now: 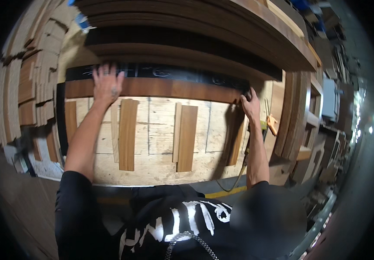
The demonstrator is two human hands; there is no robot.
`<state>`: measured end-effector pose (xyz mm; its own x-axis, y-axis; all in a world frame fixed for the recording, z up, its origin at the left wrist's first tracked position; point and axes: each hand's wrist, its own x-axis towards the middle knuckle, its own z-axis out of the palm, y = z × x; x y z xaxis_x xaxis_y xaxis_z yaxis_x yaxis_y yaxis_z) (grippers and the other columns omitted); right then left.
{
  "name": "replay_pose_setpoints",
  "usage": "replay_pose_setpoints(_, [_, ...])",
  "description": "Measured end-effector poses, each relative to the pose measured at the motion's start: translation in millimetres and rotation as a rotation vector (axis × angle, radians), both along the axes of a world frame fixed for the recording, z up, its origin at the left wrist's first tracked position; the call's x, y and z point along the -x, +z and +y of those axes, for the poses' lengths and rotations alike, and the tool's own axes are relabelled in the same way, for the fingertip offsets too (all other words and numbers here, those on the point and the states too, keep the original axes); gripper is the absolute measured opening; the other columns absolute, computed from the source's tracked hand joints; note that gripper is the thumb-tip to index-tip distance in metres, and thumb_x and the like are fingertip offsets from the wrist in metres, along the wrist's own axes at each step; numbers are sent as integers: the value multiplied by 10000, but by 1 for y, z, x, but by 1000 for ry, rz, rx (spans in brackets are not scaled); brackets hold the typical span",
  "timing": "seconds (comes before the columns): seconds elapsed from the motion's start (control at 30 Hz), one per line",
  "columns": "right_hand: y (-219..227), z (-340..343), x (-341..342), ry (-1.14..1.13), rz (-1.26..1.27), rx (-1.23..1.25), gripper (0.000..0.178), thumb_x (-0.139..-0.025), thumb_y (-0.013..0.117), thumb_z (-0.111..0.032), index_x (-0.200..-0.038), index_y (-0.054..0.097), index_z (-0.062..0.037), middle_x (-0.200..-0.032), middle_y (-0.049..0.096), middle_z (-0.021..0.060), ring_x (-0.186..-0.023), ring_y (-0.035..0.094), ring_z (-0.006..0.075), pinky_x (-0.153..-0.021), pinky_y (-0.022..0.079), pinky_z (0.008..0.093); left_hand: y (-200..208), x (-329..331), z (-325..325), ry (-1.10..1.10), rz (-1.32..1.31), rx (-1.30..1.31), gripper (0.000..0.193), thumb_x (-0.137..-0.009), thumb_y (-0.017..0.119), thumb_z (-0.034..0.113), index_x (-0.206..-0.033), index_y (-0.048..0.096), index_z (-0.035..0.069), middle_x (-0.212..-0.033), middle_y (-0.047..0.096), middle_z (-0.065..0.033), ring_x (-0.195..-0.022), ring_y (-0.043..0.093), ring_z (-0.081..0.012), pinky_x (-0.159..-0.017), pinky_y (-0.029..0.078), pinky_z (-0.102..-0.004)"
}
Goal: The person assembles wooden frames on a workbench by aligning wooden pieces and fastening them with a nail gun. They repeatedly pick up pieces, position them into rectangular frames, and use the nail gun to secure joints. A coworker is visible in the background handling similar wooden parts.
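A long brown wooden board [161, 88] lies crosswise at the far side of a pale plywood worktop [163, 117]. Along its far side runs a black strip [152, 71] with white handwritten marks. My left hand [107, 86] rests flat over the board near its left end, fingers spread. At the other end, my right hand [250, 104] grips the board's corner, thumb on the near side. Closer to me, short wooden slats lie lengthwise, among them a left-middle slat [128, 134] and a right-middle slat [187, 138]. A third slat [237, 145] lies partly in shadow below my right hand.
Dark brown boards [187, 32] are stacked just beyond the long board. Cut wood pieces [31, 73] pile up at the left. On the right are an orange-handled tool [272, 125], a hose [240, 175] and upright wooden frames [297, 117].
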<state>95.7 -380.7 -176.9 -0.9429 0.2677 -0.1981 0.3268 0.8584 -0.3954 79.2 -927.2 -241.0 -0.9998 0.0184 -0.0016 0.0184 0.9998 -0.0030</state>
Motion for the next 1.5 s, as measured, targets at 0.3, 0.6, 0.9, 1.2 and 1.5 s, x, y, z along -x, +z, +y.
replay_pose_setpoints(0.3, [-20, -29, -146, -247, 182, -83, 530, -929, 675, -239, -1348, 553, 62, -1362, 567, 305, -1296, 521, 438, -1107, 406, 455, -2, -2, -2, -62, 90, 11, 578, -1042, 394, 417, -1444, 470, 9, -1461, 459, -232, -1399, 367, -374, -1220, 165, -557])
replay_pose_setpoints(0.6, [-23, -41, -176, -124, 126, -190, 479, -945, 663, -148, -1362, 554, 60, -1184, 618, 252, -1039, 559, 436, -943, 467, 497, -5, -1, 2, -72, 124, 37, 563, -1040, 408, 405, -1443, 472, 17, -1443, 468, -232, -1368, 393, -392, -1201, 205, -552])
replay_pose_setpoints(0.9, [-24, -43, -159, -72, 19, -338, 561, -965, 635, -222, -1427, 473, 54, -1326, 522, 355, -1186, 517, 501, -1034, 412, 537, -9, 3, 0, -110, 156, 17, 578, -1035, 407, 413, -1434, 483, 3, -1427, 475, -251, -1366, 394, -404, -1194, 212, -562])
replay_pose_setpoints(1.2, [-9, -217, -207, 56, 20, 365, 609, -962, 651, -205, -1463, 434, 65, -1551, 296, 368, -1432, 317, 525, -1152, 337, 558, -4, 0, -1, -82, 106, 7, 581, -1019, 425, 425, -1412, 503, 4, -1418, 487, -253, -1371, 386, -411, -1199, 194, -571])
replay_pose_setpoints(1.5, [-30, -232, -180, 138, 161, 178, 557, -946, 627, -35, -1477, 461, -5, -1583, 236, 346, -1398, 336, 531, -1129, 360, 556, -2, 1, 4, -101, 145, -24, 586, -1033, 397, 412, -1400, 498, -34, -1428, 475, -268, -1370, 385, -410, -1202, 181, -566])
